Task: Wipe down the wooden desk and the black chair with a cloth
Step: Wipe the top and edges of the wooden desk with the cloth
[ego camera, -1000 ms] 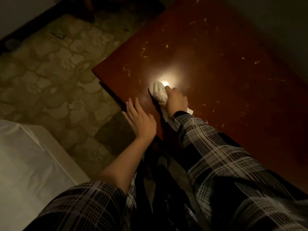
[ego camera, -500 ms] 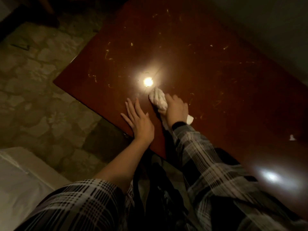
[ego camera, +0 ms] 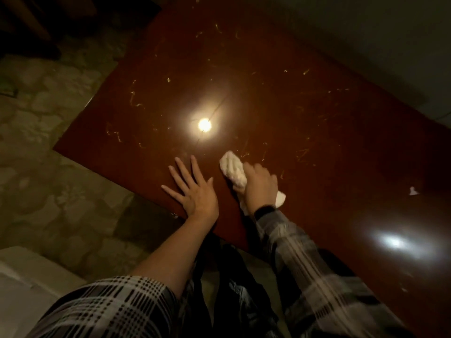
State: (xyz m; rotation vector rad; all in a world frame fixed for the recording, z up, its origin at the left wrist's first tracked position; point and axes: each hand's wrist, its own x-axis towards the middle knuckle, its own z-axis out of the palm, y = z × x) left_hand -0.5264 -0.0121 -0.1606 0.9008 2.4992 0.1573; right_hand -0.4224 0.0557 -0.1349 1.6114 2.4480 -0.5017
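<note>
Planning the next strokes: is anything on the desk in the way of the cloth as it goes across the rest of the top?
Nothing big: only a small white scrap lies on the wooden desk, to the right of the cloth.

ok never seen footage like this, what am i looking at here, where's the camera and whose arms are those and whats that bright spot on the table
There is no machine here. The camera is worn on a person's head and looks forward and down, so the two arms reaching up from the bottom of the picture are that person's own.

The dark red-brown surface is a wooden desk, scattered with pale flecks and scratch-like marks. The left hand lies flat on it, fingers spread, holding nothing. The right hand grips a bunched white cloth and presses it on the desk.

The bright spot looks like a lamp mirrored in the glossy top, not an object; a second, softer glare shows lower right. A small white scrap lies near the right. Left of the desk is patterned floor.
</note>
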